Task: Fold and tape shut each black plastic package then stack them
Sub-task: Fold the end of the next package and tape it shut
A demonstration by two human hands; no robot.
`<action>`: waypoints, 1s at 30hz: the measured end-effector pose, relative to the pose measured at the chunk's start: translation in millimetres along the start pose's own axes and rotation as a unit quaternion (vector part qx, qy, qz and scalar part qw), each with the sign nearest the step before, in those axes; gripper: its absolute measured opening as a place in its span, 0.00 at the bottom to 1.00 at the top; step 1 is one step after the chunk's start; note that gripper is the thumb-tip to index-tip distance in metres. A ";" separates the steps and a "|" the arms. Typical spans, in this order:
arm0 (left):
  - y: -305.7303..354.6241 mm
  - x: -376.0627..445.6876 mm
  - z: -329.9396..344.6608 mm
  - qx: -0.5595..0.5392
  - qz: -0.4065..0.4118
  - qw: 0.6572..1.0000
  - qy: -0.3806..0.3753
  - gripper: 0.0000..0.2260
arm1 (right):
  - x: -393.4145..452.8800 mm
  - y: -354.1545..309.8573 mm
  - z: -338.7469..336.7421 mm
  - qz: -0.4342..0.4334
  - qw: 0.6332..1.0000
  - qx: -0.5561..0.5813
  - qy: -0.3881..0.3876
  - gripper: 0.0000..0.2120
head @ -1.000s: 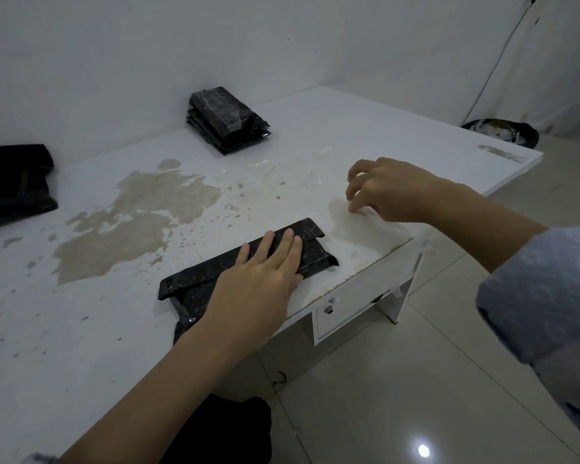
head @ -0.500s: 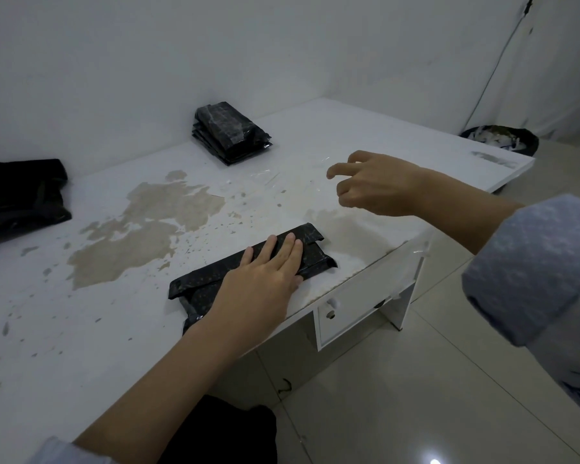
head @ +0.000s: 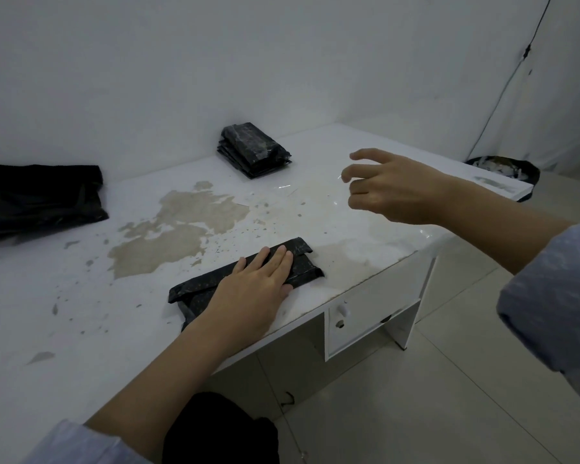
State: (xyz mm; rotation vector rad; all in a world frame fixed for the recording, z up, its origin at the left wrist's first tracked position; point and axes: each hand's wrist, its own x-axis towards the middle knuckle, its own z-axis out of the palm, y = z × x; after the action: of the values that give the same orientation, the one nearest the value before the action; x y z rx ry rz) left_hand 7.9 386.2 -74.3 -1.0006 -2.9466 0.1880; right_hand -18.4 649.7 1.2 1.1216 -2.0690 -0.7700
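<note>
A folded black plastic package [head: 302, 260] lies near the front edge of the white table [head: 81, 316]. My left hand [head: 255, 286] presses flat on it, fingers together, covering its middle. My right hand [head: 392, 189] hovers above the table to the right and behind the package, fingers curled and apart. Faint glints at its fingertips look like a clear tape strip [head: 341, 178] stuck there. A stack of taped black packages [head: 253, 150] sits at the back by the wall.
A heap of loose black plastic bags [head: 41, 195] lies at the left by the wall. Clear tape scraps [head: 283, 187] glint mid-table. The table has brown worn patches and a drawer [head: 365, 309] below. A bin [head: 503, 169] stands past the right end.
My right hand has lifted off the table near the front edge and moved up and back, its fingers spreading. My left hand stays pressed on the package.
</note>
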 end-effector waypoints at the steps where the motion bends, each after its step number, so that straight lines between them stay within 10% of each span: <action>1: -3.4 -2.8 1.0 -0.001 -0.004 1.000 0.002 0.24 | 2.1 1.3 -2.5 0.008 1.000 -0.001 0.007 0.11; 23: -24.1 -17.3 11.8 -0.137 -0.013 0.989 0.061 0.24 | 88.0 -11.4 -43.7 -0.023 0.980 0.074 0.183 0.10; 30: -47.6 -26.2 11.1 -0.251 -0.026 0.964 0.086 0.25 | 124.7 -22.3 -50.6 0.206 0.877 0.398 0.175 0.05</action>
State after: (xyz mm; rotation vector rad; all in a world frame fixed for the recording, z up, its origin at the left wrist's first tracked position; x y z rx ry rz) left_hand -0.8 331.6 -79.0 -0.9116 -2.9058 -0.6451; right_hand -21.1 521.8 48.6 1.0387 -2.2149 0.5249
